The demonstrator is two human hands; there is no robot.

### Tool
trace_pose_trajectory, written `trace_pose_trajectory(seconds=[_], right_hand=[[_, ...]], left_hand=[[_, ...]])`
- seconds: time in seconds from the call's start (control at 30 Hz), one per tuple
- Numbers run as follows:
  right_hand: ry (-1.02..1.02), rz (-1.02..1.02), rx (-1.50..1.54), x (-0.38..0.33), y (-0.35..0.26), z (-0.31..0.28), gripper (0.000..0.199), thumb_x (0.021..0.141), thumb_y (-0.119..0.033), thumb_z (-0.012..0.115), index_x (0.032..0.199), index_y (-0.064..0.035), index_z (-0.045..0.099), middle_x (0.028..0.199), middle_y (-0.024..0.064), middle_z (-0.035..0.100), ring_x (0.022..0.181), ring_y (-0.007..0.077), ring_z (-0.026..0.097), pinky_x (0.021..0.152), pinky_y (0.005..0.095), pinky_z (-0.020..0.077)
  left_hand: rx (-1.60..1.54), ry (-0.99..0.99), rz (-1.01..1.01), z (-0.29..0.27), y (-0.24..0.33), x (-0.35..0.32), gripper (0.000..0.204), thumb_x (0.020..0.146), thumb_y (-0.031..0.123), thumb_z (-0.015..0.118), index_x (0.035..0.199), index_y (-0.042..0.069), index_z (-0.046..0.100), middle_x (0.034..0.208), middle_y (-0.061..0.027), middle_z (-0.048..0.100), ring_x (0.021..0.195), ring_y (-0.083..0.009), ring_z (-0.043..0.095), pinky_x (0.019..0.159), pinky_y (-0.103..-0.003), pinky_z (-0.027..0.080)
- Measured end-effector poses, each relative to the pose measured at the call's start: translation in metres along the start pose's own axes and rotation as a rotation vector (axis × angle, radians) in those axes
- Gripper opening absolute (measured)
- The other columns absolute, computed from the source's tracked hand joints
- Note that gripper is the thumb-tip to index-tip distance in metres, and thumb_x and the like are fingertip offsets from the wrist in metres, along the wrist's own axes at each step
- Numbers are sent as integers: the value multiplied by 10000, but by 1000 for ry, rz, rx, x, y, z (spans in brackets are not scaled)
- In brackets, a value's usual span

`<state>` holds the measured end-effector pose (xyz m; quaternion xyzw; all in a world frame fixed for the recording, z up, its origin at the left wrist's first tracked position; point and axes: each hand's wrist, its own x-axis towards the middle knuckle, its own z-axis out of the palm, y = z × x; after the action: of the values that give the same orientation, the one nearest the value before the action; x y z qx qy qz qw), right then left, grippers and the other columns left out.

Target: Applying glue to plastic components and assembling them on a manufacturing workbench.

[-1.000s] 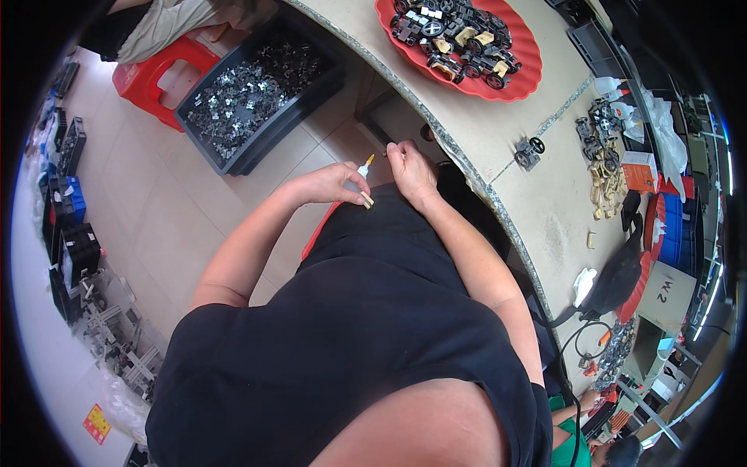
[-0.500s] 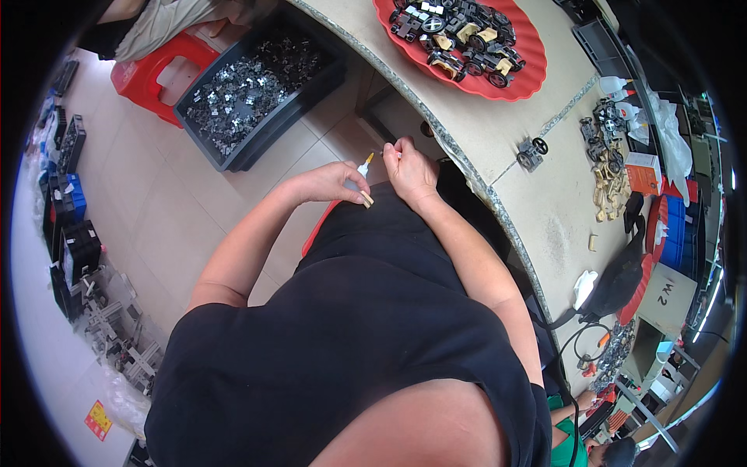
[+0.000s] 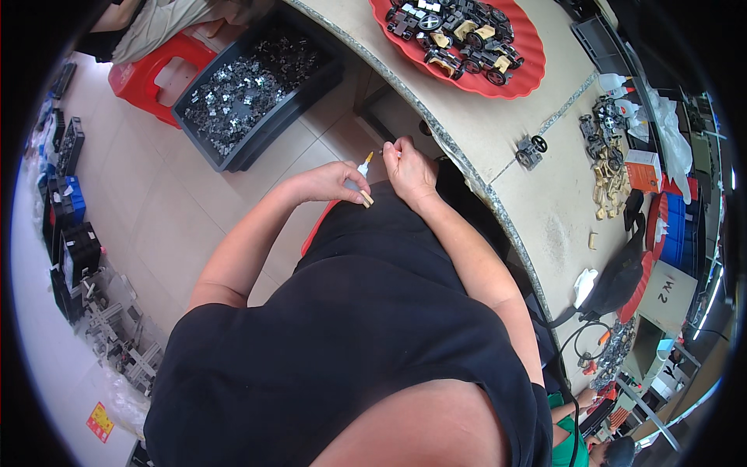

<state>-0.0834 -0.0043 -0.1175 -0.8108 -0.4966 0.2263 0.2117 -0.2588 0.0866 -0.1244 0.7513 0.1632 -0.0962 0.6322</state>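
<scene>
Above my lap, my left hand (image 3: 334,184) is closed around a small white glue bottle (image 3: 363,168) with a yellowish nozzle. The same hand also pinches a small tan plastic piece (image 3: 366,199) between thumb and fingers. The nozzle tilts up toward my right hand (image 3: 411,173), which is closed just beside it. A tiny thing sticks out from the right fingertips, too small to name. On the table to the right stands a small black-and-grey wheeled assembly (image 3: 531,152).
A red scalloped tray (image 3: 521,82) holds several black wheeled assemblies. Tan pieces (image 3: 609,187), glue bottles (image 3: 613,82) and an orange-white box (image 3: 643,171) are farther right. A grey bin (image 3: 257,128) of small dark parts stands by a red stool (image 3: 144,86). The table edge (image 3: 475,175) curves past my right arm.
The whole view has shifted very slightly. My hands keep nearly the same pose, with the glue bottle and tan piece still in the left one.
</scene>
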Motion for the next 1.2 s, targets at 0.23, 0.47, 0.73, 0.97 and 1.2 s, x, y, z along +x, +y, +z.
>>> trace_pose_trajectory(seconds=[0.23, 0.47, 0.73, 0.97, 1.2], right_hand=[[-11, 16, 3, 0, -1, -1, 382, 877, -422, 425, 845, -56, 527, 703, 172, 610, 686, 362, 603, 628, 454, 460], [-13, 8, -4, 0, 0, 0, 374, 877, -415, 429, 831, -58, 529, 706, 170, 610, 683, 357, 603, 626, 453, 461], [-18, 21, 14, -1, -3, -3, 375, 878, -412, 432, 821, -56, 534, 697, 168, 603, 671, 355, 600, 619, 447, 461], [-36, 19, 3, -1, -5, -5, 377, 884, -406, 427, 831, -48, 531, 719, 177, 608, 700, 358, 603, 632, 446, 462], [-45, 19, -14, 0, -4, -2, 388, 885, -414, 418, 843, -46, 534, 731, 178, 610, 714, 358, 604, 644, 439, 464]], left_hand=[[-8, -22, 2, -2, 4, 0, 216, 751, 149, 707, 951, 79, 668, 971, -61, 548, 973, -191, 510, 881, -294, 388], [-3, -18, 0, -1, 0, 2, 212, 747, 136, 710, 947, 79, 667, 980, -61, 546, 980, -192, 509, 888, -297, 385], [-17, -20, -10, -1, 0, 2, 207, 750, 129, 707, 947, 78, 667, 995, -64, 546, 990, -194, 508, 898, -295, 380], [-28, -23, -10, -1, -1, 1, 210, 752, 133, 705, 951, 80, 666, 998, -66, 545, 998, -194, 505, 906, -297, 375], [-31, -13, -26, 0, -1, 1, 201, 755, 133, 702, 945, 77, 666, 998, -66, 543, 1000, -195, 502, 904, -295, 377]])
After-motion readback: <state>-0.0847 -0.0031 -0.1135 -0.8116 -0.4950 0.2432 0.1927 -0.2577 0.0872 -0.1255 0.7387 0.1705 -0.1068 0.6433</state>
